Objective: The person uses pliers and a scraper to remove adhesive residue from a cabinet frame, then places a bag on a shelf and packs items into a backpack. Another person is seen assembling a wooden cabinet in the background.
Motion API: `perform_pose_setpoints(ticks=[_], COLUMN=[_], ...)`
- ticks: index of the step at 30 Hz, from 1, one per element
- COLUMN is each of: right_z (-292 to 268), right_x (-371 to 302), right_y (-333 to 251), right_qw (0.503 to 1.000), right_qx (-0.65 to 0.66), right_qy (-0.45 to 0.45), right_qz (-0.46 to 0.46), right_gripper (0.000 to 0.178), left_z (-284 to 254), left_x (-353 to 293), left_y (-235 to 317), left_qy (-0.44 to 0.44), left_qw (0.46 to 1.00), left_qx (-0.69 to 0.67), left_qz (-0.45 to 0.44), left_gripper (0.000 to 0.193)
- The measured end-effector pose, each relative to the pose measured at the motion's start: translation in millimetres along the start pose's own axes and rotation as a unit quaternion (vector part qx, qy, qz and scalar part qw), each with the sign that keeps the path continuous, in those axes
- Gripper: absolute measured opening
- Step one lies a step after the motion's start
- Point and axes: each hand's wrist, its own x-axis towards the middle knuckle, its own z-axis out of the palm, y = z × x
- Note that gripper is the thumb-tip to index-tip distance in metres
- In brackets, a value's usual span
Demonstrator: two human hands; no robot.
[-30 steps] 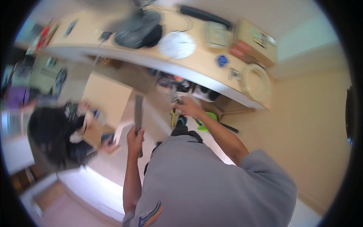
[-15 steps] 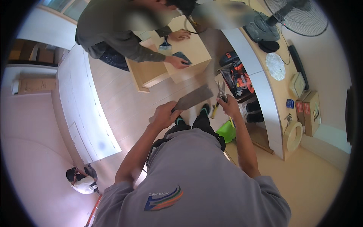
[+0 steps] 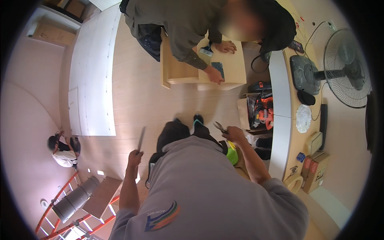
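Observation:
My left hand [image 3: 134, 159] is closed round the lower end of a flat grey plate [image 3: 141, 138], which stands nearly edge-on to me. I cannot make out its exact kind. In my right hand [image 3: 237, 135] is a pair of snips [image 3: 219, 128], its jaws spread and pointing left. The two hands are well apart, one on each side of my body. Neither tool touches anything else.
Ahead, a person leans over a light wooden cabinet [image 3: 184, 78], one hand on a dark flat pad [image 3: 218, 72]; a wide brush [image 3: 207, 49] lies nearby. An orange ladder [image 3: 56, 236] stands lower left, another person beyond it. A tool bag [image 3: 262, 112], counter and fan [image 3: 347, 68] are right.
My view has swung right and my hands have spread apart. The plate has turned from broad side to edge-on. The snips now point left rather than up.

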Motion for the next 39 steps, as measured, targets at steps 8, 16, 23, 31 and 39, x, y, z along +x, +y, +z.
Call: perform_pose_setpoints(ticks=[8, 16, 23, 31, 39], right_z=[-98.9, -133.7, -135.1, -229.5, -286.5], right_x=[102.5, 213.1, 336.4, 421.0, 532.4], right_y=[-147.3, -354.0, -564.0, -772.3, -829.4], right_qw=[0.992, 0.981, 0.967, 0.973, 0.984], right_qx=[-0.005, -0.059, -0.063, -0.008, 0.004], right_qy=[-0.004, -0.045, -0.12, -0.076, -0.019], right_qz=[-0.127, -0.182, -0.218, -0.216, -0.179], right_gripper=[0.046, 0.048, 0.053, 0.059, 0.053], left_z=[-1.0, -22.0, -178.0, -399.5, -512.2], left_x=[-37.7, 23.2, 143.6, 297.0, 464.3], left_y=[-162.5, -121.4, -101.4, -47.0, 76.5], left_qy=[-0.027, -0.102, -0.067, 0.046, 0.0], left_qw=[0.899, 0.965, 0.991, 0.93, 0.999], left_qx=[0.412, 0.239, 0.108, -0.263, 0.03], left_qz=[0.144, 0.021, -0.041, -0.253, 0.027], left_gripper=[0.035, 0.039, 0.035, 0.03, 0.024])
